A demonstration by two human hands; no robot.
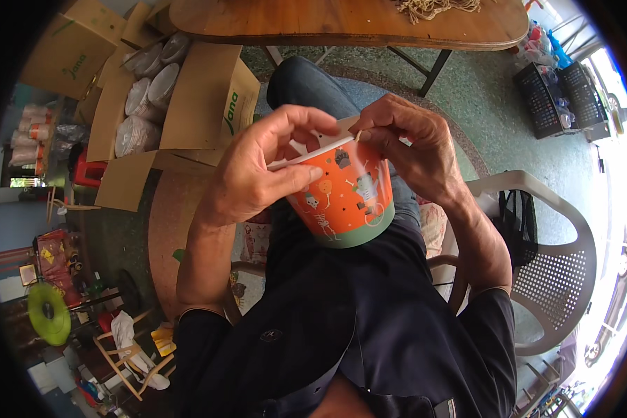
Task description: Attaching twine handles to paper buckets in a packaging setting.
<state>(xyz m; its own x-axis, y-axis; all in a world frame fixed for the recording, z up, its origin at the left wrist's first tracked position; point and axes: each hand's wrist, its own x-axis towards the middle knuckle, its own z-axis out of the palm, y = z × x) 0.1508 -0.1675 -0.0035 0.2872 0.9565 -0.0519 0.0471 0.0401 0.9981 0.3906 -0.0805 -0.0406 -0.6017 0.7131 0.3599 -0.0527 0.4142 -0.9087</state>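
An orange paper bucket (345, 195) with a green bottom band, a white rim and printed skeleton and pumpkin figures is tilted over my lap. My left hand (258, 167) grips its left side, thumb pressed on the outer wall and fingers curled over the rim. At the right part of the rim, my right hand (414, 150) pinches a short piece of cream cord (358, 136) between thumb and forefinger. Most of the bucket's inside is hidden by my hands, and I cannot tell whether the cord passes through the wall.
A wooden table (327, 24) ahead carries a heap of cream cords (439, 7). Left of me an open cardboard box (195, 97) holds several wrapped white tubs (146, 97). Black crates (547, 101) stand far right. A plastic chair (557, 272) is close on my right.
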